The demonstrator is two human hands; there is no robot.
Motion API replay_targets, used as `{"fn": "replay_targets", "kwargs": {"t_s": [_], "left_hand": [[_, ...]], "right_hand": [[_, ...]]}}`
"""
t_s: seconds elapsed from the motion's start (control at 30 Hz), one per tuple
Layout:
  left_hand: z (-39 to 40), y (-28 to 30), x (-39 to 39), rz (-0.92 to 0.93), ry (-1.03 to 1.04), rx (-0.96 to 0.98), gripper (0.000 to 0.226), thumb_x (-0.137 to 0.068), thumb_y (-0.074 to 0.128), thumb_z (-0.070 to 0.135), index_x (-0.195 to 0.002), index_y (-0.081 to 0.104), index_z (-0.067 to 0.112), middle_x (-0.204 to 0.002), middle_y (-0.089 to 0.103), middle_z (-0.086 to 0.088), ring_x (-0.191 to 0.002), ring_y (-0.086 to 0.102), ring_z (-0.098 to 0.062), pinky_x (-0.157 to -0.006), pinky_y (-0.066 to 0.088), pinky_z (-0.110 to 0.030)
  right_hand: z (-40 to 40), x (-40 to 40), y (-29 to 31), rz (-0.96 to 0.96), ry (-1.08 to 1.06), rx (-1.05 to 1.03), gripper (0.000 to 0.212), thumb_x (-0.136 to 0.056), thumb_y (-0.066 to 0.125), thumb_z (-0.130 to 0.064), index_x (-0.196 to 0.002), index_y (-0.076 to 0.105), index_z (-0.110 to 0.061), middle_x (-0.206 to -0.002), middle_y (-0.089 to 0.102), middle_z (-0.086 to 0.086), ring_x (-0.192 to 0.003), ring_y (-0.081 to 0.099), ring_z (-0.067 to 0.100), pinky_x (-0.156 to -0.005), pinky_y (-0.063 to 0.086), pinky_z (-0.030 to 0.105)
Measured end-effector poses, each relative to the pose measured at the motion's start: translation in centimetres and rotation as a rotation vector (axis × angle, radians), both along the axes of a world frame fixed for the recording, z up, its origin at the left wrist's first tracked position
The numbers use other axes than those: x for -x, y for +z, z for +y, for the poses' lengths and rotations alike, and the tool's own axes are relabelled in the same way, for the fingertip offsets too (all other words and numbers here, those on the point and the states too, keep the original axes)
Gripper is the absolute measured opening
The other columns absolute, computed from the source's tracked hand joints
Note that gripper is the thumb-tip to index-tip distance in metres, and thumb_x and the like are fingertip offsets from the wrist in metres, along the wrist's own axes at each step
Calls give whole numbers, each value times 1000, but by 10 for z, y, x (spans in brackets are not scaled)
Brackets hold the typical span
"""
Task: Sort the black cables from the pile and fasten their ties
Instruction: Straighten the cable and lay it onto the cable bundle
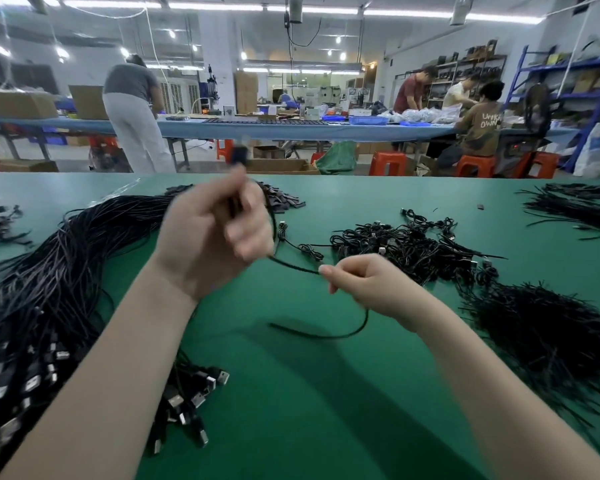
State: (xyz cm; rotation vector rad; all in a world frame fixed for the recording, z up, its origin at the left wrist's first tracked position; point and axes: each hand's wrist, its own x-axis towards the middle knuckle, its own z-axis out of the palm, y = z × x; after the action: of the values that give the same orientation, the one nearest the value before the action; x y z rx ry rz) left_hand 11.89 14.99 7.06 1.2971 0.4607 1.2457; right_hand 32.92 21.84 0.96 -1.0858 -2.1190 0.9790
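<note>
Forearms, 2, bare, entering from the near edge over a green table [291,393].

Left hand [212,237]: raised above the table's middle, blurred, fingers curled round one end of a single black cable [295,266]; a dark plug [239,155] stands up above the fingertips.

Right hand [368,282]: lower and to the right, thumb and forefinger pinching the same cable further along. Cable runs taut between the 2 hands; its remainder loops under the right wrist and trails left, the loose end lying on the table near the middle.

Long bundle of straight cables [49,289]: left side, running from the far middle to the near left corner, USB plugs [194,393] fanned out at its near end.

Tangled pile of coiled cables [413,247]: right of centre, just beyond the right hand.

Heap of black ties [551,334]: near right. Second heap of ties [575,206]: far right. Small dark pieces [281,200]: far middle, behind the left hand; kind cannot be told.

Background: long blue bench [257,128], orange stools [388,164], 1 person standing [132,109] left, seated workers [478,126] right, shelving [568,81] far right.
</note>
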Motion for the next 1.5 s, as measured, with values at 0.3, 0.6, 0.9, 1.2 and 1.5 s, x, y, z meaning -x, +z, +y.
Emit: {"fn": "replay_targets", "kwargs": {"t_s": [0.3, 0.6, 0.9, 1.2, 1.5], "left_hand": [[26, -28, -24, 619, 521, 0, 44, -102, 26, 45, -129, 56, 27, -116, 69, 10, -101, 66, -1, -94, 49, -24], [1, -2, -6, 35, 87, -3, 47, -94, 39, 42, -71, 73, 20, -49, 52, 9, -42, 48, -6, -46, 40, -17], [27, -31, -31, 473, 486, 129, 42, -102, 32, 42, -116, 63, 17, -110, 72, 4, -87, 70, -7, -71, 53, -19], [15, -16, -38, -173, 181, 207, 30, -103, 31, 32, -83, 47, 18, -57, 36, 10, -48, 38, -7, -50, 36, -18], [25, -27, -40, -40, 168, 312, 34, -103, 34, 33, -79, 50, 16, -66, 51, 2, -62, 53, -12, -58, 50, -18]], "right_hand": [[-25, 21, 20, 157, 28, -331, 22, -101, 43, -21, -105, 65, -19, -59, 53, -25, -54, 46, -8, -53, 35, 7], [1, 15, -23, -100, 75, 51, 31, -96, 52, -39, -76, 66, -21, -54, 35, -10, -47, 28, 8, -49, 26, 26], [-32, 25, 23, 151, -58, -334, 25, -98, 49, -26, -87, 69, -17, -47, 51, -21, -43, 47, -3, -46, 36, 9], [-24, 24, 8, 253, 88, 70, 20, -97, 52, -26, -87, 70, -26, -84, 72, -8, -76, 62, 2, -73, 46, 20], [-20, 22, 12, 491, -14, 272, 22, -97, 53, -25, -82, 68, -22, -67, 68, -11, -63, 65, 7, -73, 56, 26]]}}
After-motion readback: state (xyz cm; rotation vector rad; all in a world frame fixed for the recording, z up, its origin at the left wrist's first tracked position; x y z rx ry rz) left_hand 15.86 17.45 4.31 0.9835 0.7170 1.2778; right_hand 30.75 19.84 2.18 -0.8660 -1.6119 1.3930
